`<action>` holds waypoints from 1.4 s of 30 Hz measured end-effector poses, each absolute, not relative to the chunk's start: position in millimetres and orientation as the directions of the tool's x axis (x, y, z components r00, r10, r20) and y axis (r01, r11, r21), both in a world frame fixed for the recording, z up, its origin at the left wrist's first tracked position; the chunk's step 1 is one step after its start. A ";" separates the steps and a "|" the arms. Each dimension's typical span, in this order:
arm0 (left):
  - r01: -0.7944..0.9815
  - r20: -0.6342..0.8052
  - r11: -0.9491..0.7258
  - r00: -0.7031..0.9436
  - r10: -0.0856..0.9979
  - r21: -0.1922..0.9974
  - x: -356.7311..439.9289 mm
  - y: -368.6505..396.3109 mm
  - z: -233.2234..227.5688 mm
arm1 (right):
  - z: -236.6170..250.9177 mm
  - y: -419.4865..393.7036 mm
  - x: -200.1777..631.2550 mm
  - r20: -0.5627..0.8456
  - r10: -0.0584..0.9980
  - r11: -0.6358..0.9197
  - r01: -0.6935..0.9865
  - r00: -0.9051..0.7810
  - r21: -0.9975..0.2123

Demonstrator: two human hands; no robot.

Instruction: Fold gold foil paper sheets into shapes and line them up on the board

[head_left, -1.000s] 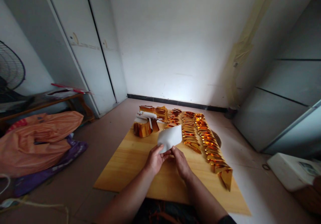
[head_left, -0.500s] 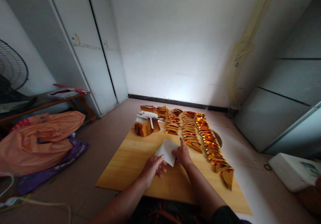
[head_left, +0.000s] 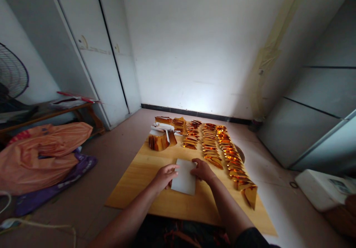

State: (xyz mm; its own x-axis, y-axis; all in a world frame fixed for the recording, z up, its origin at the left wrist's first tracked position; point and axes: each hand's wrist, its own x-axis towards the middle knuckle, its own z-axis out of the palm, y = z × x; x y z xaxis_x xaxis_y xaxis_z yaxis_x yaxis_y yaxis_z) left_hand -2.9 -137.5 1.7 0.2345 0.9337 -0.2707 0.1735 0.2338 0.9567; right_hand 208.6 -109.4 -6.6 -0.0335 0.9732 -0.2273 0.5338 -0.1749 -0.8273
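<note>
A white paper sheet (head_left: 183, 177) lies upright in my view over the near middle of a wooden board, between my two hands. My left hand (head_left: 164, 177) grips its left edge, with the thumb side over the paper and some fingers hidden underneath. At the right edge, my right hand (head_left: 203, 171) holds the sheet with the thumb on its face and the index finger bent at the upper corner. Folded gold foil papers (head_left: 213, 149) stand in rows just beyond my right hand.
The wooden board (head_left: 136, 181) also bears a gold foil stack (head_left: 159, 142), with white paper rolls (head_left: 164, 126) on top. An orange bag (head_left: 44, 144) and a purple bag (head_left: 63, 183) lie on the floor at left. A white box (head_left: 322, 188) stands at right.
The paper has turned from a tilted diamond to nearly straight and come a little nearer. My left hand has shifted its hold to the left edge; my right index finger has drawn in.
</note>
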 end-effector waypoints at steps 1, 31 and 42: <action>0.162 -0.251 0.216 0.241 0.937 0.963 0.1 -134.1 0.7 | -6.3 -109.6 207.8 -0.197 0.980 -0.139 0.584 -0.037 -0.800; 0.157 -0.378 0.354 0.162 0.912 0.922 2.7 -118.5 -14.6 | -16.8 -178.8 219.2 0.286 0.808 0.587 0.661 -0.515 -0.467; 0.349 0.142 -0.345 0.494 0.858 0.871 -2.8 -142.0 -4.8 | -9.3 -173.0 215.7 0.239 0.890 0.453 0.702 -0.387 -0.550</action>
